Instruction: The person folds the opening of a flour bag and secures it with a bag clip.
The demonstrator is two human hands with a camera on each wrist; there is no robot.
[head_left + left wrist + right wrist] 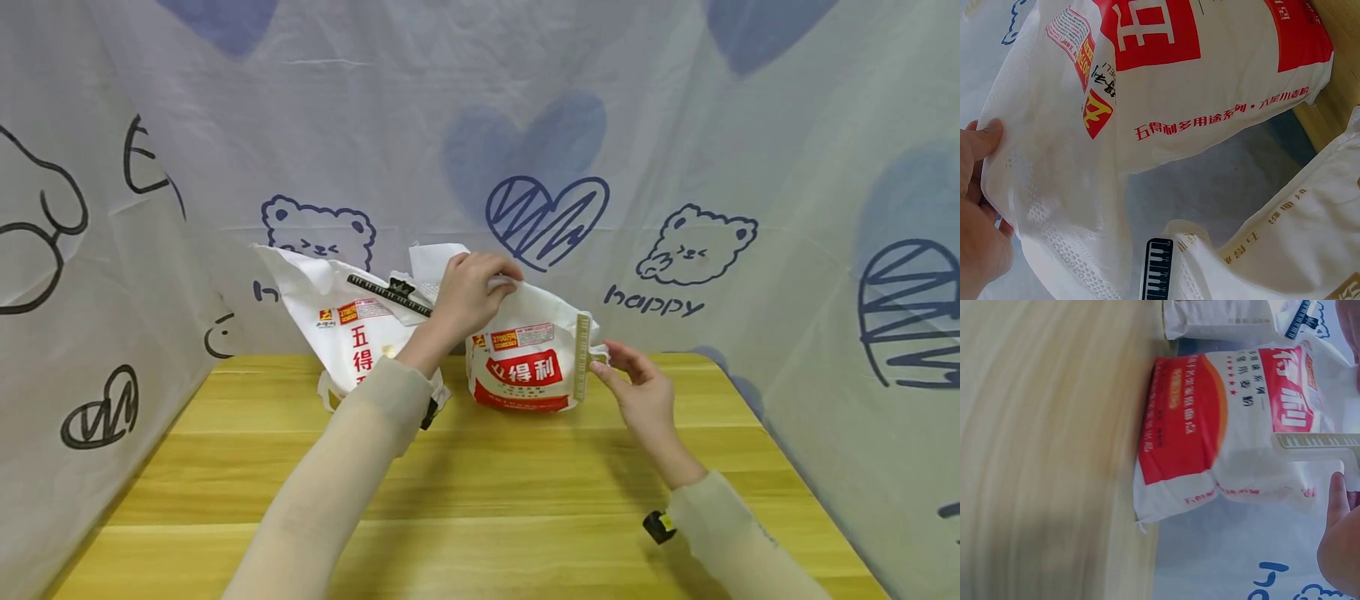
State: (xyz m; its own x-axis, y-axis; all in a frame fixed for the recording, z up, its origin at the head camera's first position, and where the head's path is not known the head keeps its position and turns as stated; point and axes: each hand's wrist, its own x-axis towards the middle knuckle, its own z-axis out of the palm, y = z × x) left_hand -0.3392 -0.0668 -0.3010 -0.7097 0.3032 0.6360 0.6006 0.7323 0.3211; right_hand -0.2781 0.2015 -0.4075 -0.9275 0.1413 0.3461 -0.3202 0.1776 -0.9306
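Note:
A white flour bag with red print [523, 368] stands toward the back of the table. My left hand [474, 290] grips its loose top edge; in the left wrist view, thumb and fingers [986, 139] pinch the thin white plastic. At the bag's right side is a pale sealing clip [581, 358] with a gold piano-key pattern. My right hand [641, 396] pinches the white part projecting from this clip. The right wrist view shows the clip [1316, 441] lying across the upper bag; whether it is fastened cannot be told.
A second flour bag [307, 292] leans at the left, with a black piano-key clip [378, 287] across its upper part. Both stand on a wooden table [487, 517]. A printed cloth [660, 125] hangs close behind and at both sides.

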